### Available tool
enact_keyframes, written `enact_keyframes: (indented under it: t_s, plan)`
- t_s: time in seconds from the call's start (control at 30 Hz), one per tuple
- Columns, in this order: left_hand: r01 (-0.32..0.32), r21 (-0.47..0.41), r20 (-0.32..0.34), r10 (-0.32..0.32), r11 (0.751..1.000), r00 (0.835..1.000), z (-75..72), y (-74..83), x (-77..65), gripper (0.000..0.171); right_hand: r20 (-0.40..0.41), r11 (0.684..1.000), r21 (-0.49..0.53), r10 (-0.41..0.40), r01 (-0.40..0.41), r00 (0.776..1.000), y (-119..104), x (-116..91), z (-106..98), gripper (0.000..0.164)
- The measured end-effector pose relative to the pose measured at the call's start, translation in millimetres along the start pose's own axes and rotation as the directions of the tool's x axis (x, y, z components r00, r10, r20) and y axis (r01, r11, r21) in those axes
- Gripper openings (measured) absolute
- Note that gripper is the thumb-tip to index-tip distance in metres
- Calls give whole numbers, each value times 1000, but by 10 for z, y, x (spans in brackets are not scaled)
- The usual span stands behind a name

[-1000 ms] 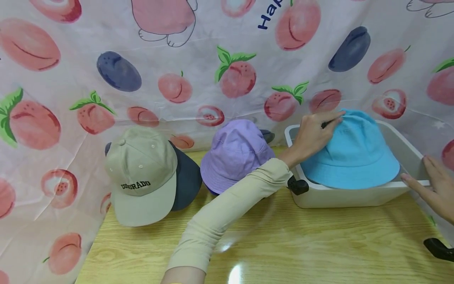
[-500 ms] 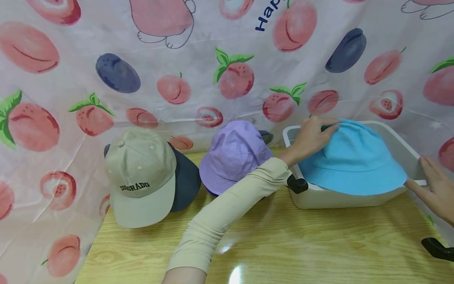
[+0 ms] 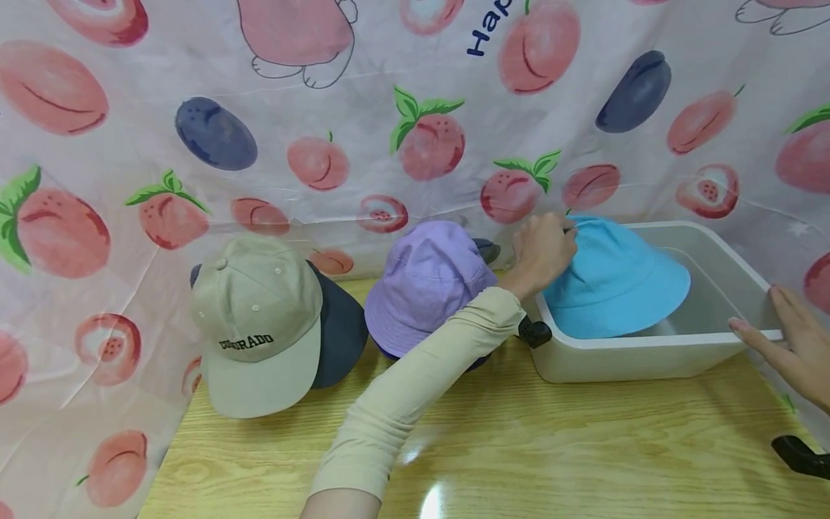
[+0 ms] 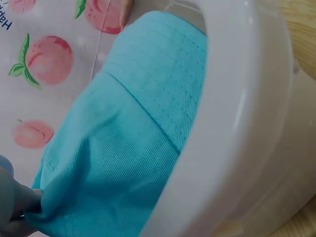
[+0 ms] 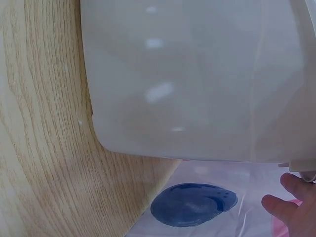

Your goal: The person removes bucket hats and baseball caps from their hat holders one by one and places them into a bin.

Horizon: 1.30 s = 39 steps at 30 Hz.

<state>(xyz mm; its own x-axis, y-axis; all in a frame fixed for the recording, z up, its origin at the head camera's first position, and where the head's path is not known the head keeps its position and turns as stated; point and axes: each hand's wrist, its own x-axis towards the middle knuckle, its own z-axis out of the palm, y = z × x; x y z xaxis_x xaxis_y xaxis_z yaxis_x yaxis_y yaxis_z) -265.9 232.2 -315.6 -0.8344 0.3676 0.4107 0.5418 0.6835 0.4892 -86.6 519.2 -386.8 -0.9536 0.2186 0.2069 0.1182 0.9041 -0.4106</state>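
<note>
The left hand (image 3: 543, 252) pinches the light-blue bucket hat (image 3: 612, 281) by its crown; the hat lies just right of those fingers, within the white bin (image 3: 648, 358). The right hand (image 3: 794, 346), fingers spread, is at the bin's rim.

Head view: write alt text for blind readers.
A person's left hand holds a blue bucket hat partly inside a white bin, while the right hand touches the bin's right end. On the table to the left sit a purple bucket hat and a beige cap overlapping a dark cap.
</note>
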Motion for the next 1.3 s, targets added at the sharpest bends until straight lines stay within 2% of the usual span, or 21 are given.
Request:
enact_keyframes:
  t_s: [0.23, 0.43, 0.6, 0.77, 1.0, 1.13, 1.3]
  plan:
    - [-45, -52, 53, 48, 998, 997, 16, 81, -58, 19, -12, 1000, 7, -8, 8, 1000, 4, 2, 4, 85]
    - [-46, -36, 78, 48, 998, 996, 38, 115, -105, 20, -12, 1000, -12, 11, -11, 1000, -28, -15, -3, 85]
    - [-101, -14, 81, 102, 995, 992, 52, 141, -158, 23, -2, 998, -48, 46, -46, 999, -49, -26, -25, 86]
    - [-166, 26, 115, 162, 986, 980, 73, 221, -229, 25, -7, 997, -52, 48, -48, 999, -40, -20, -37, 85]
    - [-274, 106, 185, 252, 956, 950, 120, 327, -340, 26, -18, 998, -35, 41, -42, 999, -27, -2, -35, 85]
    - [-289, 95, 232, 261, 952, 937, 138, 336, -373, 27, -3, 998, -42, 49, -49, 999, -45, -7, -25, 85]
    - [-279, 35, 281, 259, 960, 924, 156, 301, -402, 26, -3, 997, -46, 56, -56, 998, -70, -19, -10, 85]
